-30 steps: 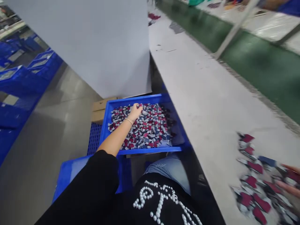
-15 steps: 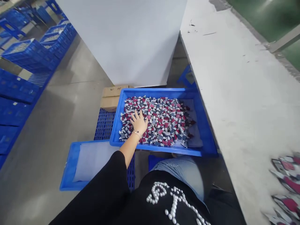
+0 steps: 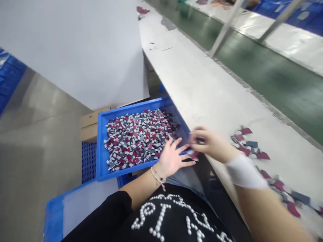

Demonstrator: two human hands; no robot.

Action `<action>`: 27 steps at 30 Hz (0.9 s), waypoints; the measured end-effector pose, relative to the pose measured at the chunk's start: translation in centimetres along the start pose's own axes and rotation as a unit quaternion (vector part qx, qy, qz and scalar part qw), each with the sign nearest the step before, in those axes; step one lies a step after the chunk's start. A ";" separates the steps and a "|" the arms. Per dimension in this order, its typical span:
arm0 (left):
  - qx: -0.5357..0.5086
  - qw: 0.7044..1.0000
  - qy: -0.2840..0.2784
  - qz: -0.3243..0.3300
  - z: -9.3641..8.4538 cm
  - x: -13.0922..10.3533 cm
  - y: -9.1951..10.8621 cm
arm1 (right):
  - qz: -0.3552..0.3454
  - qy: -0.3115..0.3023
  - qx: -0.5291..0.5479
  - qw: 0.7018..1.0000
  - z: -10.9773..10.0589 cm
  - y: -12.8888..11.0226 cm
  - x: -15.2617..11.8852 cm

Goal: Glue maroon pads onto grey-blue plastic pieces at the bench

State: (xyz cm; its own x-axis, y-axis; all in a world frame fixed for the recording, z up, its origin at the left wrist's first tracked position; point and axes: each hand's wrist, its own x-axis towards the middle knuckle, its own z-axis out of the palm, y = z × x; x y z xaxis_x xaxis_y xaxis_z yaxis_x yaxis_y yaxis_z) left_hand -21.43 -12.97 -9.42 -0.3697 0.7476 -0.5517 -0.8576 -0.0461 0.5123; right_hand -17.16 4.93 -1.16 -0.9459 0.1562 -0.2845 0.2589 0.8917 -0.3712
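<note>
My left hand (image 3: pixel 173 158) is turned palm up with its fingers spread, over the near right edge of the blue tray (image 3: pixel 99 151). Nothing lies in its palm. Close to its fingertips, at the table's edge, my right hand (image 3: pixel 210 144) is curled and smeared by motion. A small dark red and white piece (image 3: pixel 193 155) shows just under its fingers, and something dark sits inside their curl. The tray holds a broad heap of small dark red, grey-blue and white pieces (image 3: pixel 137 136); their exact kind is too small to tell.
More such pieces (image 3: pixel 249 144) lie in loose clusters on the long white table (image 3: pixel 191 84) at right. A cardboard box (image 3: pixel 89 126) stands left of the tray. Below it is another blue tray (image 3: pixel 54 215) with a pale sheet. A white panel (image 3: pixel 75 50) rises behind.
The view has swung right. My left hand has come off the heap of pieces and turned palm up. My right hand has come into view beside it with a small piece at its fingers.
</note>
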 end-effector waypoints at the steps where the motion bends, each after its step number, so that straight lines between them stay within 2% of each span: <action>1: -0.014 0.999 0.040 0.000 -0.5 0.4 0.7 | -0.011 -0.017 0.020 1.000 1.6 -1.9 1.8; 3: -0.005 0.991 0.129 0.039 -1.8 1.6 2.1 | -0.031 -0.038 0.058 0.997 4.0 -4.8 5.0; 5: 0.026 0.984 0.168 0.053 -3.3 3.2 3.5 | -0.028 -0.024 0.082 0.996 5.1 -6.5 6.5; 8: 0.083 0.977 0.190 0.056 -4.5 6.1 5.7 | -0.004 0.009 0.096 0.995 4.7 -6.0 4.8; 10: 0.125 0.970 0.194 0.071 -4.1 7.8 7.0 | 0.030 0.028 0.092 0.995 4.0 -4.1 1.2; 12: 0.173 0.959 0.195 0.113 -2.7 9.1 7.8 | 0.081 0.049 0.085 0.992 3.7 -1.3 -3.7; 14: 0.217 0.939 0.192 0.184 -0.2 9.9 8.0 | 0.154 0.071 0.074 0.983 3.9 2.2 -9.5; 15: 0.250 0.925 0.174 0.227 1.4 10.3 7.8 | 0.217 0.085 0.062 0.971 4.2 4.1 -12.4; 16: 0.307 0.902 0.133 0.272 3.1 10.8 7.4 | 0.283 0.095 0.050 0.953 4.6 5.9 -15.3; 17: 0.390 0.864 0.064 0.311 5.0 11.3 6.8 | 0.346 0.105 0.039 0.931 5.0 7.7 -18.1; 18: 0.490 0.804 -0.026 0.336 7.1 11.9 6.0 | 0.403 0.115 0.030 0.907 5.4 9.4 -20.7; 19: 0.595 0.718 -0.124 0.341 9.1 12.5 5.1 | 0.461 0.127 0.021 0.878 5.9 11.0 -23.1; 20: 0.683 0.617 -0.211 0.330 11.0 13.0 4.0 | 0.517 0.140 0.014 0.844 6.4 12.2 -25.2; 21: 0.747 0.518 -0.277 0.312 12.8 13.3 2.8 | 0.564 0.152 0.009 0.812 6.9 13.2 -26.9; 22: 0.783 0.441 -0.323 0.296 14.3 13.4 1.5 | 0.600 0.161 0.008 0.784 7.5 13.9 -28.2; 23: 0.801 0.380 -0.360 0.290 15.5 13.2 0.0 | 0.623 0.166 0.010 0.765 8.2 14.4 -29.0; 25: 0.797 0.297 -0.427 0.305 17.0 12.2 -3.2 | 0.635 0.169 0.023 0.753 9.6 14.7 -29.4; 27: 0.775 0.256 -0.480 0.323 17.5 10.8 -6.4 | 0.630 0.173 0.037 0.756 10.7 14.6 -28.4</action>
State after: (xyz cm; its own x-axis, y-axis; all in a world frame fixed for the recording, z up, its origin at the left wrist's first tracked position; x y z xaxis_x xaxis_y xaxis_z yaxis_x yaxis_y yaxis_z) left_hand -13.68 7.01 -7.15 0.6398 0.7684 0.0116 0.7175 -0.6027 0.3492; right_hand 15.63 8.99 -7.99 0.0703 0.9752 -0.2099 0.9954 -0.0822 -0.0488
